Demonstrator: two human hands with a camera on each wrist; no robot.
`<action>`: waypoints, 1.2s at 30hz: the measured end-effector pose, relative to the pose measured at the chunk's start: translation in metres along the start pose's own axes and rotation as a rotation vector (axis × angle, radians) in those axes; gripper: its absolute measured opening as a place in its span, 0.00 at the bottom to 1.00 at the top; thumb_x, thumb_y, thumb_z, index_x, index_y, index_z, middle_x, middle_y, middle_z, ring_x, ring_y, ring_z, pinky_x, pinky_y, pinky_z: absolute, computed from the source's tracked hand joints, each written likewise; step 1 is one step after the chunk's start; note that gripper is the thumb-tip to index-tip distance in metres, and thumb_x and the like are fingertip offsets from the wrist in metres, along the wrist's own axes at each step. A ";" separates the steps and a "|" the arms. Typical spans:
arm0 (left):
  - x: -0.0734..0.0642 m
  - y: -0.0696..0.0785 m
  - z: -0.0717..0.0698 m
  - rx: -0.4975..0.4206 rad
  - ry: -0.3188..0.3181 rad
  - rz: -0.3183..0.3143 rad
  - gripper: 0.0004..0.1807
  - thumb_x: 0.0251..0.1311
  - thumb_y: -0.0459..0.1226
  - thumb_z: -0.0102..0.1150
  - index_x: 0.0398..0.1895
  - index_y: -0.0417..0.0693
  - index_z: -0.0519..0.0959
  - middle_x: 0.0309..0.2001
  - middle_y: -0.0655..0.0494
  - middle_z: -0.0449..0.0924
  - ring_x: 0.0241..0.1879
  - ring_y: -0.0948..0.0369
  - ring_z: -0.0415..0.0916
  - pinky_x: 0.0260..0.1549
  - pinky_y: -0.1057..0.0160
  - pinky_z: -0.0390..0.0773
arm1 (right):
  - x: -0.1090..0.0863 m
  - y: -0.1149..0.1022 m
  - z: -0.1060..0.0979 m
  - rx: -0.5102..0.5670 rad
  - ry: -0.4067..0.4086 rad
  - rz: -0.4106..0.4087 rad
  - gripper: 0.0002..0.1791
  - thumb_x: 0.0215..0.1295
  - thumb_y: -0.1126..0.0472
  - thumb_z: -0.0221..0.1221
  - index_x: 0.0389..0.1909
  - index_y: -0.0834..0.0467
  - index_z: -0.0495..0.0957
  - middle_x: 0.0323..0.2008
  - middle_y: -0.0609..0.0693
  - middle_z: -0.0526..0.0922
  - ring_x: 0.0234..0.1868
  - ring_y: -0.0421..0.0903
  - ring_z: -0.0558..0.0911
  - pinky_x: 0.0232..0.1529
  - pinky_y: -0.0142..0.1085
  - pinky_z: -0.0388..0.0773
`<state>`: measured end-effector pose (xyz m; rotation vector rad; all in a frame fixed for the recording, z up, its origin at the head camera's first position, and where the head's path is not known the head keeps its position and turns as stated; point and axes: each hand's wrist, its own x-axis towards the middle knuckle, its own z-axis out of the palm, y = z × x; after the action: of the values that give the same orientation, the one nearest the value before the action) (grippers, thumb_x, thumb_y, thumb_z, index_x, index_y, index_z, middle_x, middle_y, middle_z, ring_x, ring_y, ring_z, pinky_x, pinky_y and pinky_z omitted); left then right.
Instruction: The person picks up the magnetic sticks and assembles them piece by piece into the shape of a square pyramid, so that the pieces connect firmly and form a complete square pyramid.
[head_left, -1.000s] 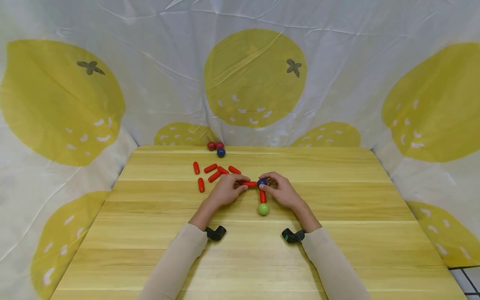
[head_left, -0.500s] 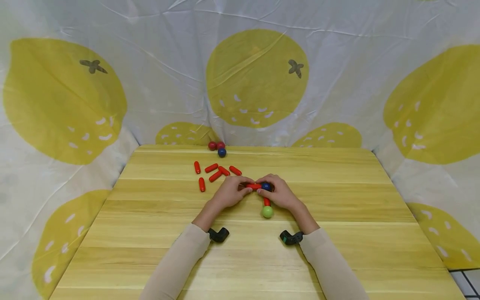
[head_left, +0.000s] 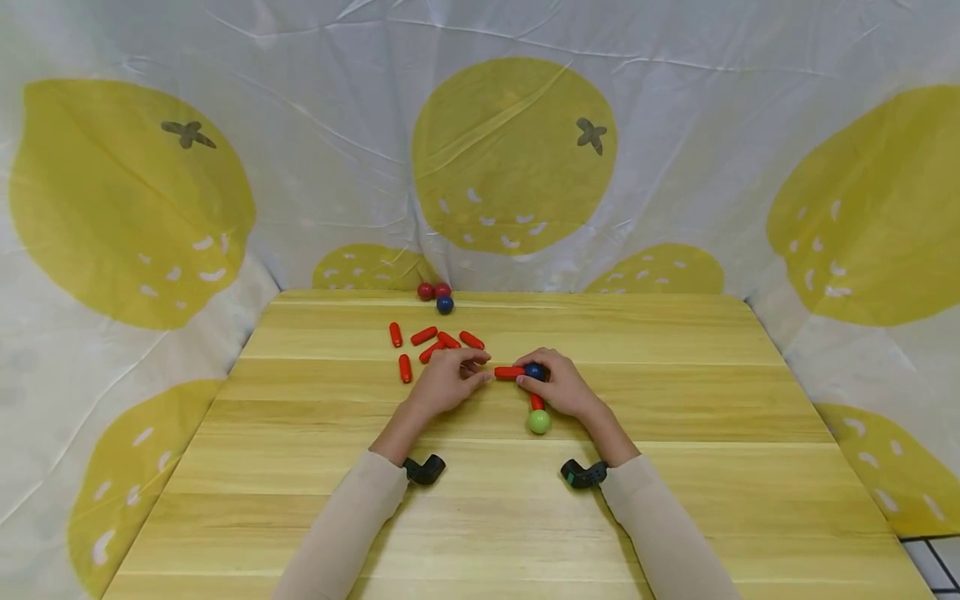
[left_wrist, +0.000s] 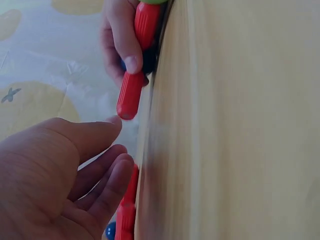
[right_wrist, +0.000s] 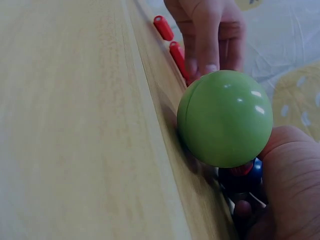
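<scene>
My right hand holds a dark blue ball between thumb and fingers. From that ball one red rod sticks out to the left. A second red rod runs from it toward me and ends in a light green ball. In the right wrist view the green ball covers much of the joined pieces. My left hand holds nothing; its fingers are loosely bent, with the thumb tip close to the free end of the left-pointing rod.
Several loose red rods lie beyond and left of my left hand. Two dark red balls and another blue ball sit at the far edge of the wooden table. Behind it hangs a lemon-print cloth.
My left hand has let go of the left-pointing red rod and drawn back to the left. The joined pieces, held in my right hand, have shifted slightly right.
</scene>
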<state>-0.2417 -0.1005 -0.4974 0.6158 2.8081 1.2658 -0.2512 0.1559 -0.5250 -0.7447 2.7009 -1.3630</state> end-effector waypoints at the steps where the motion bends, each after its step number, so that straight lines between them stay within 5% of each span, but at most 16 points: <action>1: -0.001 -0.002 -0.003 0.000 0.017 -0.003 0.17 0.64 0.39 0.72 0.54 0.44 0.86 0.45 0.53 0.89 0.40 0.60 0.86 0.45 0.60 0.87 | 0.000 0.000 0.000 0.002 0.002 0.002 0.13 0.69 0.54 0.66 0.52 0.49 0.86 0.50 0.48 0.85 0.55 0.50 0.80 0.59 0.48 0.77; 21: -0.023 -0.054 -0.068 0.112 0.313 -0.135 0.19 0.55 0.43 0.79 0.46 0.42 0.87 0.39 0.47 0.85 0.33 0.54 0.75 0.32 0.60 0.75 | 0.002 0.004 0.001 0.001 -0.014 0.035 0.13 0.70 0.53 0.66 0.53 0.49 0.85 0.51 0.49 0.85 0.56 0.51 0.80 0.60 0.49 0.76; 27: -0.001 -0.065 -0.084 0.143 0.277 -0.136 0.19 0.61 0.43 0.74 0.50 0.40 0.86 0.37 0.43 0.83 0.34 0.52 0.75 0.35 0.58 0.75 | 0.001 0.003 0.001 0.007 -0.010 0.046 0.13 0.69 0.53 0.67 0.52 0.49 0.85 0.51 0.48 0.85 0.56 0.51 0.80 0.61 0.50 0.75; 31: 0.021 -0.063 -0.089 0.127 0.203 -0.157 0.21 0.64 0.44 0.71 0.55 0.41 0.84 0.47 0.40 0.83 0.43 0.47 0.79 0.44 0.50 0.81 | 0.000 0.003 0.001 0.012 -0.011 0.043 0.12 0.69 0.54 0.67 0.52 0.48 0.86 0.51 0.48 0.85 0.56 0.50 0.79 0.61 0.50 0.75; 36: 0.052 -0.057 -0.086 0.127 0.128 -0.111 0.24 0.66 0.41 0.69 0.62 0.40 0.81 0.59 0.37 0.79 0.57 0.41 0.78 0.58 0.43 0.79 | 0.000 0.003 0.001 0.018 -0.003 0.034 0.12 0.69 0.54 0.67 0.51 0.49 0.86 0.50 0.48 0.86 0.55 0.50 0.79 0.61 0.49 0.75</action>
<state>-0.3228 -0.1784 -0.4719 0.3871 2.9978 1.1552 -0.2520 0.1570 -0.5284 -0.6952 2.6820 -1.3763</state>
